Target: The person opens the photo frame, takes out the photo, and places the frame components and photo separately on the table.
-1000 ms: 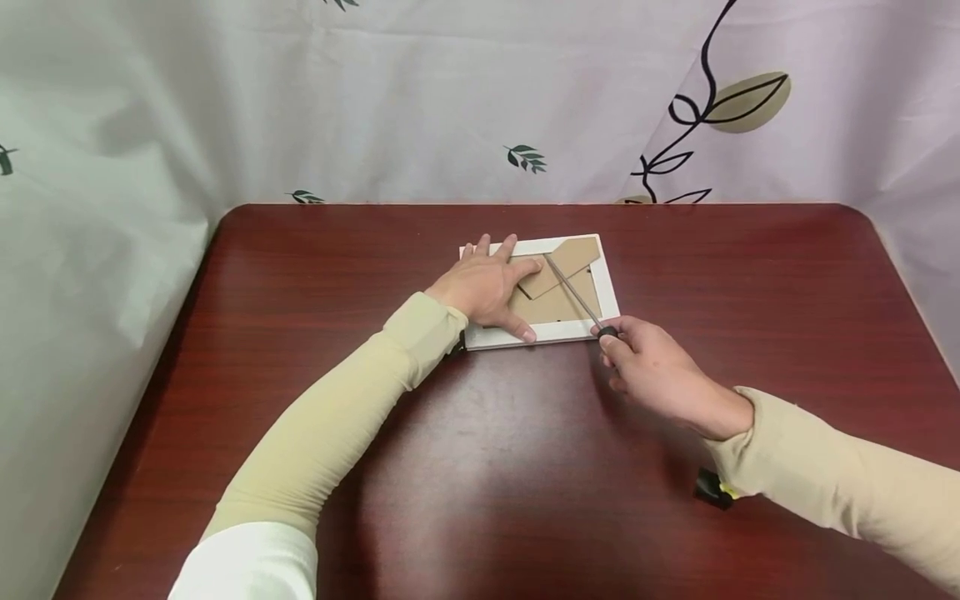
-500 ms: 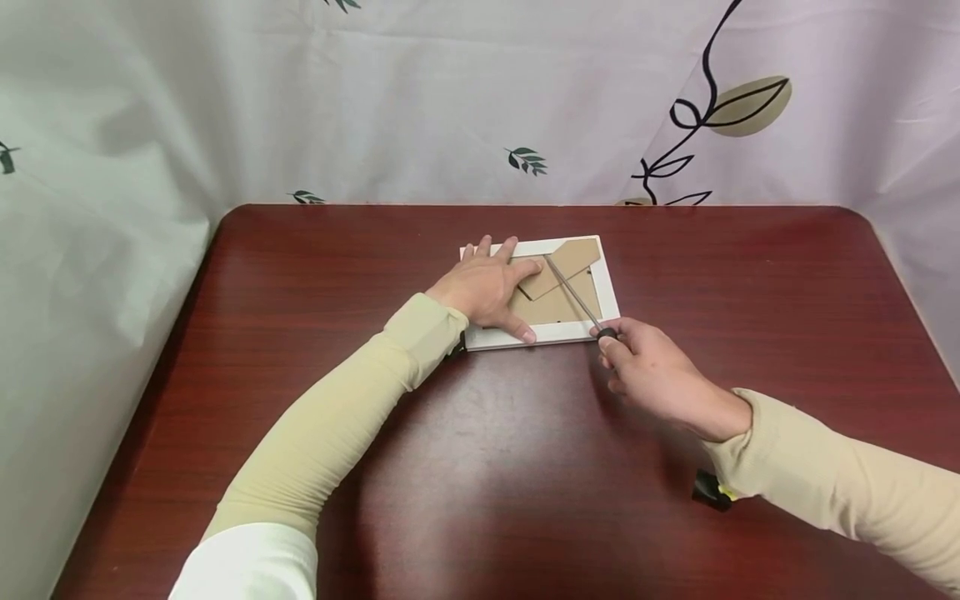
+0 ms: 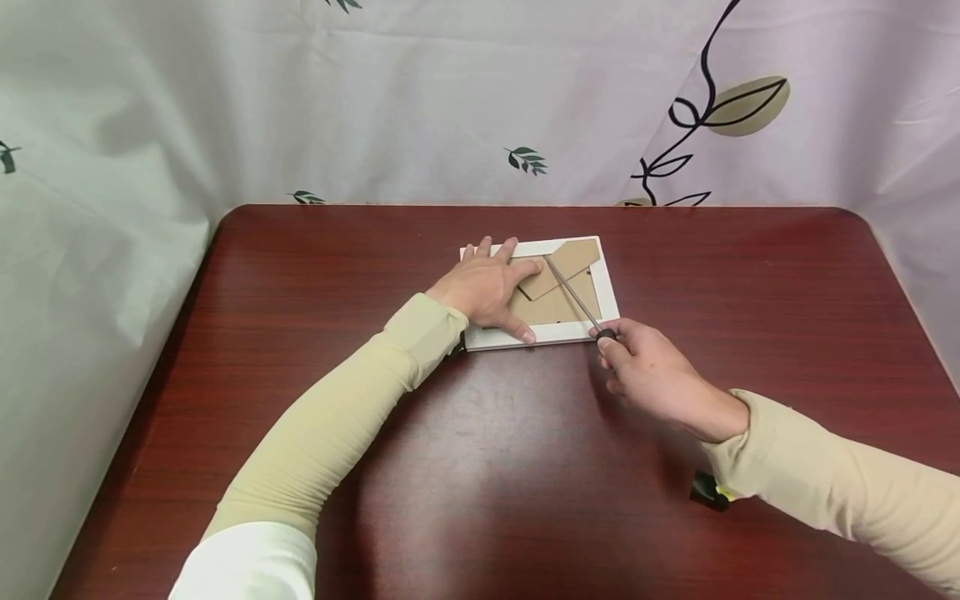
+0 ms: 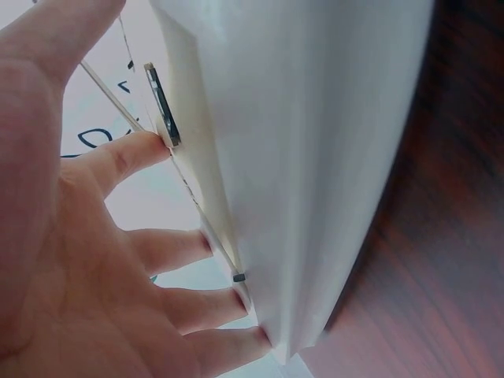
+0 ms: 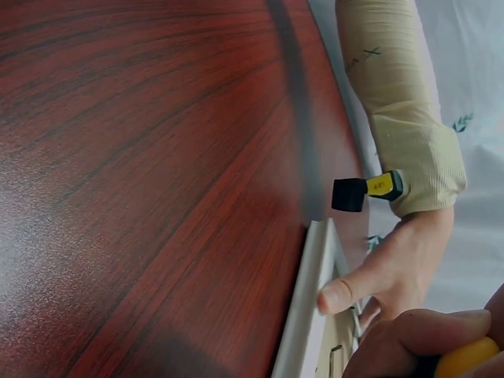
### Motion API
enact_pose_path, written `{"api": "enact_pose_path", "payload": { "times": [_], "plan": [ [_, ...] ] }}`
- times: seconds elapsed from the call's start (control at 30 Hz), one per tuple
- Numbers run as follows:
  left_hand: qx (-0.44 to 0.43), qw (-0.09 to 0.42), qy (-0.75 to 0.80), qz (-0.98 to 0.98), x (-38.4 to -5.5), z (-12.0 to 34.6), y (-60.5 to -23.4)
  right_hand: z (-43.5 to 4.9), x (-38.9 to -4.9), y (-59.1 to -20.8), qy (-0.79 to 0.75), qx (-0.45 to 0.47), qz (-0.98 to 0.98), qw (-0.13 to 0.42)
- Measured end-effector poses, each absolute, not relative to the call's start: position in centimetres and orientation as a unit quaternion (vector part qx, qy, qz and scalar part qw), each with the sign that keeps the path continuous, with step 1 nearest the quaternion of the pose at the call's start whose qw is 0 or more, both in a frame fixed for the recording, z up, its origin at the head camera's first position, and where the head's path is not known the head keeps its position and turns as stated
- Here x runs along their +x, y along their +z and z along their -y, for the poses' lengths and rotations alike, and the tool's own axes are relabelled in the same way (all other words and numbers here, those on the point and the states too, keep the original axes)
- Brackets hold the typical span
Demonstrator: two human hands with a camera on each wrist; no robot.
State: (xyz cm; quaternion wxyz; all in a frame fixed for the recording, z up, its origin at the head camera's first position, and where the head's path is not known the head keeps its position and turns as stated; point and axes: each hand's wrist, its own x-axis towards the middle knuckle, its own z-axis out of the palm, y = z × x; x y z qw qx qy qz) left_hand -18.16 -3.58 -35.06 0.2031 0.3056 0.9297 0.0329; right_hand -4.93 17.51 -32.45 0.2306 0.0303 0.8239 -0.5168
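A white picture frame lies face down on the table, its brown backing board and stand flap uppermost. Across its left part my left hand rests with spread, straight fingers; in the left wrist view its fingertips touch the frame's back. My right hand, at the near right corner, grips a screwdriver by its handle. The metal shaft slants over the backing, and its tip meets the inner edge of the frame's far side. The right wrist view shows the handle's yellow part, mostly covered by fingers.
The dark red wooden table has rounded far corners. A pale curtain with leaf prints hangs behind it and along the sides. A small black and yellow wrist camera sits under the right sleeve cuff.
Almost nothing differs: both hands, the screwdriver and the picture frame keep their places, with only a very slight shift of the right wrist.
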Motion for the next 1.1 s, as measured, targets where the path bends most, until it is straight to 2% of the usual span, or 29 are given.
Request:
{"api": "enact_pose_path", "payload": {
  "times": [1.1],
  "plan": [
    [0.305, 0.205, 0.029, -0.930, -18.12, 3.58, -34.88, -17.45, -5.02, -32.71, -0.523, 0.037, -0.818, 0.236]
  ]
}}
